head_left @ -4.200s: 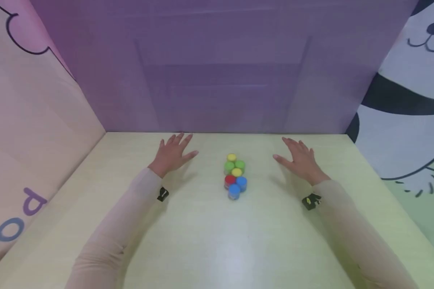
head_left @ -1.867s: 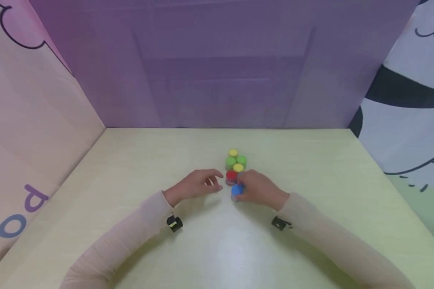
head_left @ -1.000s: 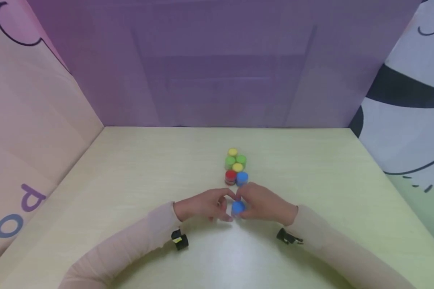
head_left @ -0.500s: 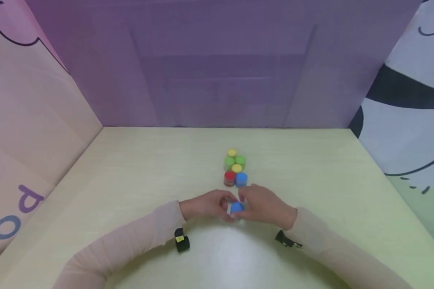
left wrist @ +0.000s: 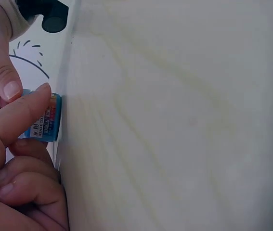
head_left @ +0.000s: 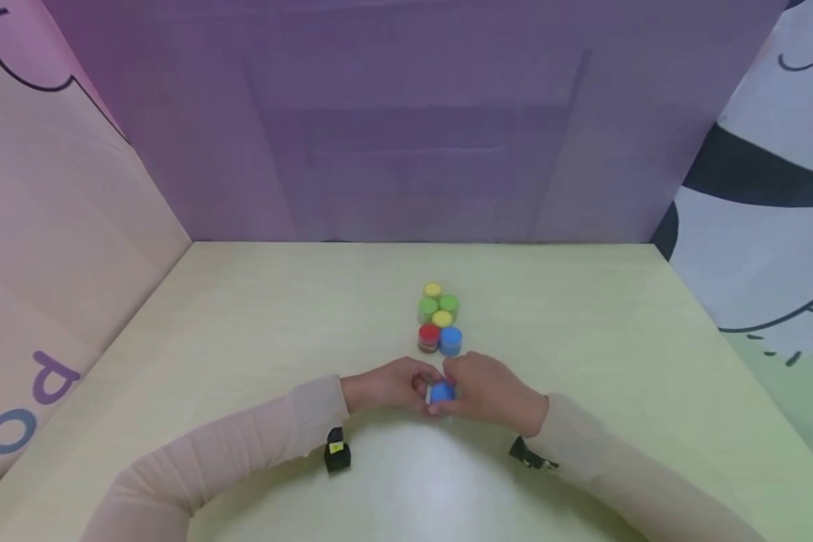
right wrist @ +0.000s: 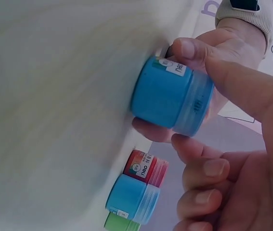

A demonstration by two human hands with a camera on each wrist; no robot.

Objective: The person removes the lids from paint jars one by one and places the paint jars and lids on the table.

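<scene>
A small blue paint jar [head_left: 442, 393] is between my two hands, nearer to me than the other jars. My left hand [head_left: 389, 385] grips the jar's body with thumb and fingers; the right wrist view shows its thumb on the label side of the blue jar [right wrist: 162, 94]. My right hand [head_left: 494, 391] pinches the translucent lid [right wrist: 196, 103] between thumb and index finger, its other fingers curled. In the left wrist view, the jar's printed label [left wrist: 41, 122] shows partly behind a finger.
Just beyond the hands stand a red jar [head_left: 429, 338] and another blue jar [head_left: 451, 341] side by side. Behind them cluster yellow [head_left: 442, 319] and green [head_left: 449, 304] jars. A purple wall [head_left: 406, 150] closes off the table's [head_left: 278, 316] far edge.
Both hands came in from the sides, open at first. The right hand took the nearest blue jar and drew it toward me; the left hand then closed on it too. The other jars stayed.
</scene>
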